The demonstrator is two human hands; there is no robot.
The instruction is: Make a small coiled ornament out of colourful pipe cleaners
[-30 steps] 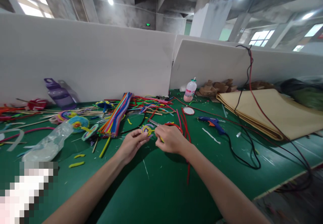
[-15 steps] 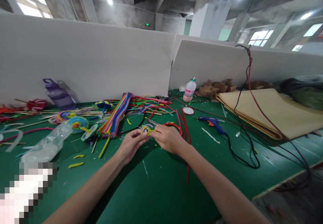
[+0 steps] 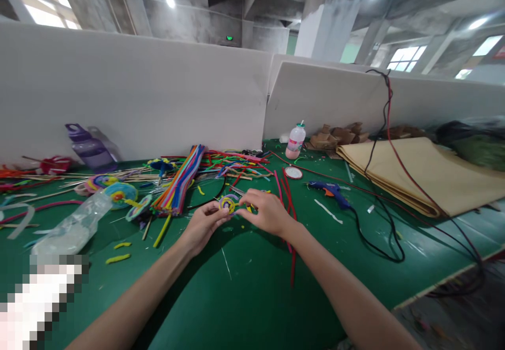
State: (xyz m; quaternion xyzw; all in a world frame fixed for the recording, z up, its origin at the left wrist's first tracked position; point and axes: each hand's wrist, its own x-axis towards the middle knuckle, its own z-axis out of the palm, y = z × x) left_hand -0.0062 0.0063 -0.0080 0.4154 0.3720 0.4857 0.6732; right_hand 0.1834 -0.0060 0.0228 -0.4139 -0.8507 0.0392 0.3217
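Observation:
Near the middle of the table, my left hand [image 3: 203, 225] pinches a small coil of yellow and purple pipe cleaner [image 3: 228, 203] between thumb and fingers. My right hand [image 3: 265, 212] is just to the right of the coil. Its thumb and forefinger are parted in a C shape, and a short yellow strand shows between the coil and their tips. Whether the fingertips touch that strand is hard to make out. Behind the hands, scissors [image 3: 237, 190] lie partly hidden.
A bundle of colourful pipe cleaners [image 3: 183, 181] lies left of centre, near finished coiled pieces [image 3: 120, 195] and a clear plastic bottle [image 3: 74, 226]. To the right are red pipe cleaners [image 3: 290, 195], a blue glue gun [image 3: 329, 191] with its cord, and brown paper sheets [image 3: 414, 176].
My right hand's thumb and forefinger have come apart from their pinch beside the coil, and the hand has turned slightly. My left hand keeps the coil in nearly the same place.

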